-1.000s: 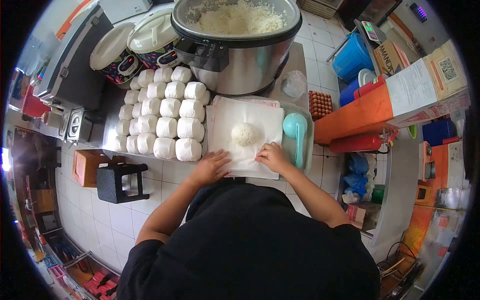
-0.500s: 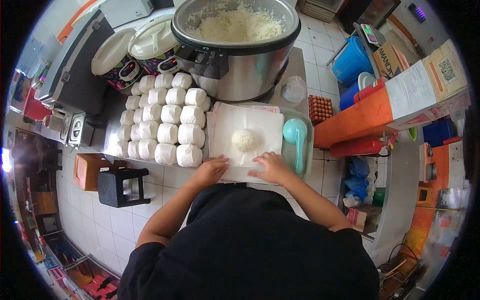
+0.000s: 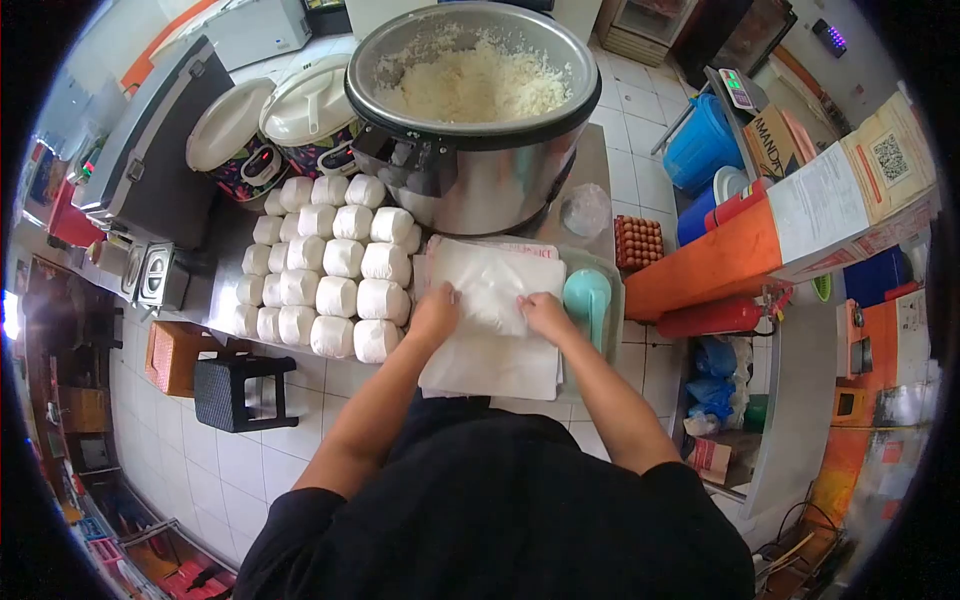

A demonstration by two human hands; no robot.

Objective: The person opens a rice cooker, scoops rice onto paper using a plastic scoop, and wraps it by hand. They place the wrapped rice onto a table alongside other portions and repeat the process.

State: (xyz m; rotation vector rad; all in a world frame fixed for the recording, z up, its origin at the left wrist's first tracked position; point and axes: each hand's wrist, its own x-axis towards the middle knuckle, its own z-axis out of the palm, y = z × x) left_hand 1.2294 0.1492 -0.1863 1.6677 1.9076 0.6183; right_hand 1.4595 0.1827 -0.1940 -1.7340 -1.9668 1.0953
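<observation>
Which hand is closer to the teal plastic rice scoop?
Right. The right hand presses the folded white paper wrap just beside the teal plastic rice scoop; the left hand is on the paper's far side, next to the white wrapped bundles.

Matt white paper sheet (image 3: 495, 300) under both hands; beyond it a glossy metal rice cooker (image 3: 480, 150); beside, smooth turquoise plastic scoop (image 3: 588, 300).
</observation>
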